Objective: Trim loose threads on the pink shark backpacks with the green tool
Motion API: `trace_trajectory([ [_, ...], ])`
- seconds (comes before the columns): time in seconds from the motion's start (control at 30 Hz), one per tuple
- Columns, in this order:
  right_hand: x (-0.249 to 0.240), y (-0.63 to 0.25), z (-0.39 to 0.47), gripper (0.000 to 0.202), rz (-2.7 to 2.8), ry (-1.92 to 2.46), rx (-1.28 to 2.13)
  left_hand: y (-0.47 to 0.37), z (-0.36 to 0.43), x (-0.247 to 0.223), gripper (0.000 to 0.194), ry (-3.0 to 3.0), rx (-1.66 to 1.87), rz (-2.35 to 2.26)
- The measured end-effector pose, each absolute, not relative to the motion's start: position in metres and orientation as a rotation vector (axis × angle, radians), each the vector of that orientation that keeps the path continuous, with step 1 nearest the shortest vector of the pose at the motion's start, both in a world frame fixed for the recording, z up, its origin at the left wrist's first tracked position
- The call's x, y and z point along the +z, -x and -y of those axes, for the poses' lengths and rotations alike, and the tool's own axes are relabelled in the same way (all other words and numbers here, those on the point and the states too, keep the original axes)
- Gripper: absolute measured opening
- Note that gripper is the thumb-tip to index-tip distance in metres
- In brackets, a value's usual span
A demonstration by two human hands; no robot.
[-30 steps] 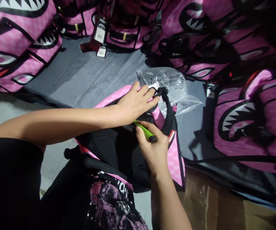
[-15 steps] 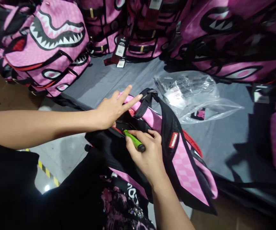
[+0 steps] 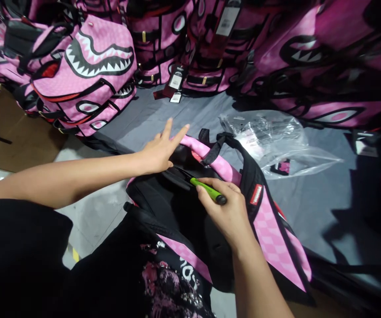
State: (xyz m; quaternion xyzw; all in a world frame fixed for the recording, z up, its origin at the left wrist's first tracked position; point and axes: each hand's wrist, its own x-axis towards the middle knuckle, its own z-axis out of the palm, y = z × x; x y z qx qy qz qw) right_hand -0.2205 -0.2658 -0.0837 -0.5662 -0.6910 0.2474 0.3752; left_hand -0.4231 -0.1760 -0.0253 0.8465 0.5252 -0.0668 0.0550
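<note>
A pink and black backpack (image 3: 206, 238) with a checkered pattern and black straps lies tilted against my body at the table edge. My right hand (image 3: 228, 207) grips a green-handled tool (image 3: 207, 190) with a black end cap. Its thin dark shaft points left over the bag's black back panel; the tip is hard to make out against the black. My left hand (image 3: 159, 152) rests at the bag's upper edge, with two fingers stretched out and spread and the thumb lying on the black fabric. Its remaining fingers are partly hidden.
A clear plastic bag (image 3: 276, 145) with a printed card inside lies on the grey-covered table (image 3: 322, 198). Pink shark-mouth backpacks (image 3: 97, 66) are stacked along the back and left. Paper hang tags (image 3: 176, 81) dangle from some. A cardboard box (image 3: 18, 132) stands at far left.
The tool in my right hand has moved right relative to my left hand, showing more of its dark shaft. The whole scene has shifted slightly right and down in view.
</note>
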Motion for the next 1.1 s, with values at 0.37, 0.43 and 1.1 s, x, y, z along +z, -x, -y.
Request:
trace_trajectory([
  [0.37,-0.090,0.230,0.274,0.026,1.498,1.650,0.472,0.368,0.169,-0.030,0.088,-2.598,-0.171,-1.477],
  [0.43,-0.093,0.233,0.277,0.026,1.448,1.654,0.420,0.361,0.165,-0.029,0.089,-2.589,-0.225,-1.471],
  [1.1,-0.095,0.232,0.261,0.017,1.507,1.620,0.542,0.350,0.151,-0.028,0.088,-2.481,-0.360,-1.495],
])
